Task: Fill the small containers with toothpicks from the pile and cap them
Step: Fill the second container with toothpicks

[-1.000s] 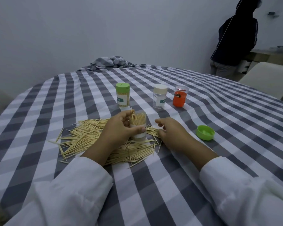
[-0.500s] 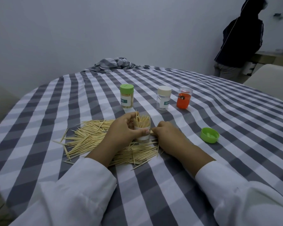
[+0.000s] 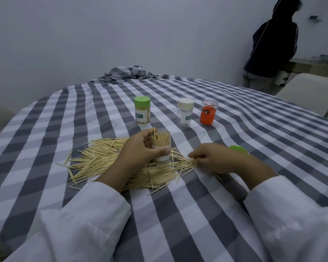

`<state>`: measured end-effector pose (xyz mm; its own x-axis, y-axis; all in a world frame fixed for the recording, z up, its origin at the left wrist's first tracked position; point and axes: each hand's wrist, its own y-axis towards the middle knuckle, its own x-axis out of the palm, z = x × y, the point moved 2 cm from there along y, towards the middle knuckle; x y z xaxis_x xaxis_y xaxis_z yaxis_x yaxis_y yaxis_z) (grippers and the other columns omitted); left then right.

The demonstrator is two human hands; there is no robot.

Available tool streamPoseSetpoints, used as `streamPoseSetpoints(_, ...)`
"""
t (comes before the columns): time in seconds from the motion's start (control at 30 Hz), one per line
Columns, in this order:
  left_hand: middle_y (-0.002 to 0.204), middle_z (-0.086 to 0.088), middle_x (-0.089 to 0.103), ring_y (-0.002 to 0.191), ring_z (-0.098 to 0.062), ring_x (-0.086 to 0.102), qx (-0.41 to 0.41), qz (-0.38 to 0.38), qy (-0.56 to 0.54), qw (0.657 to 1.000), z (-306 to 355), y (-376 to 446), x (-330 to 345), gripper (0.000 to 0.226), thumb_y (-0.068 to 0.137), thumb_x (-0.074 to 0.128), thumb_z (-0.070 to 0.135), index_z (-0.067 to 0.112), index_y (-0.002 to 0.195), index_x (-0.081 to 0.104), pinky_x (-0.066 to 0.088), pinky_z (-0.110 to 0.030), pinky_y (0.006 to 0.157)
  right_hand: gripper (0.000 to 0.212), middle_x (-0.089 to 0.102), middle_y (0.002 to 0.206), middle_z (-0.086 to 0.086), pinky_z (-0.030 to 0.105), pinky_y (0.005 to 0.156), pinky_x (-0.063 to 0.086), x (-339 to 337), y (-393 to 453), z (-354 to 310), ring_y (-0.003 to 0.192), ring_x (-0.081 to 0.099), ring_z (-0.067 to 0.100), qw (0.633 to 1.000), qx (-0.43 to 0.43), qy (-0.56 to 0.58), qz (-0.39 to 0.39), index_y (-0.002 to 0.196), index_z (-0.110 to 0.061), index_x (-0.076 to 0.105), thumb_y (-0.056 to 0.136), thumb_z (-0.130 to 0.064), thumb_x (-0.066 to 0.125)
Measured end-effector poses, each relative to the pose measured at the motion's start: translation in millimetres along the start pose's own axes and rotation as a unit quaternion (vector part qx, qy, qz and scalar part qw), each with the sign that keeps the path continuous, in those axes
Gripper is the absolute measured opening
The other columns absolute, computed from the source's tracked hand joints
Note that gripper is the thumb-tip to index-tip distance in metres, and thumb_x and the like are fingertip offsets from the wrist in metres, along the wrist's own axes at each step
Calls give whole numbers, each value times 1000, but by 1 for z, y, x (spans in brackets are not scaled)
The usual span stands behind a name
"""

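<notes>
Wooden toothpicks stand packed in the open container (image 3: 161,151), which is held upright by the left hand (image 3: 140,150), fingers and thumb curled round its wall, in the middle of the pile (image 3: 106,159). Just right of the container, the right hand (image 3: 214,157) is lowered onto the pile's edge, its fingertips pinched on a few toothpicks. The step in hand appears to be topping up: the picked sticks are best aligned parallel and slid in point-down while the container is kept steady, so that none splay over the rim and block the cap. A loose green cap (image 3: 238,149) lies right of the container, partly hidden behind the right hand. Beyond the container three more are counted, all capped: a green-capped container (image 3: 142,112), a white-capped container (image 3: 185,114) and an orange container (image 3: 208,114). Four containers in all, one pile.
</notes>
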<state>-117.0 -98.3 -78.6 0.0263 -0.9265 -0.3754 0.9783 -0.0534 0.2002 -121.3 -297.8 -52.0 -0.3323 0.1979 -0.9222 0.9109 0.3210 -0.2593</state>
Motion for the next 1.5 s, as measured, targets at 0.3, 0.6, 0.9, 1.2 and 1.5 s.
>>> streamPoseSetpoints(0.3,115,7,60,98,-2,57,0,-3,-12,1000,-1,0,1,80,67,84,21,17,138,46,47,-4,67,74,43,139,7,30,93,43,-3,-8,14,117,49,24,995,80,-32,-41,144,-16,24,84,-21,68)
streamPoseSetpoints(0.6,113,8,59,96,0,57,0,0,-14,1000,1,0,1,80,68,83,21,16,138,46,45,-1,61,99,29,152,5,42,99,43,-13,-16,38,132,38,32,985,168,-22,-27,148,-24,20,70,-30,81)
streamPoseSetpoints(0.9,125,1,61,108,-9,60,-5,1,-10,1000,-3,1,1,83,65,84,24,17,138,46,48,-14,80,75,51,134,8,33,96,43,-10,-14,28,116,52,26,985,158,-64,-15,143,-15,33,80,-23,73)
streamPoseSetpoints(1.2,119,3,63,106,-9,61,-4,-2,-12,1000,-2,1,2,81,65,84,22,16,137,47,49,-13,79,55,59,101,-6,20,82,49,-6,-3,13,93,58,10,992,15,115,44,134,-18,46,85,3,60)
streamPoseSetpoints(1.5,121,5,60,107,-8,59,-2,-3,2,1000,0,0,2,82,65,83,23,16,138,46,50,-17,83,74,50,131,5,36,99,40,-3,-11,23,116,49,24,994,75,-29,-73,136,-16,42,74,-34,77)
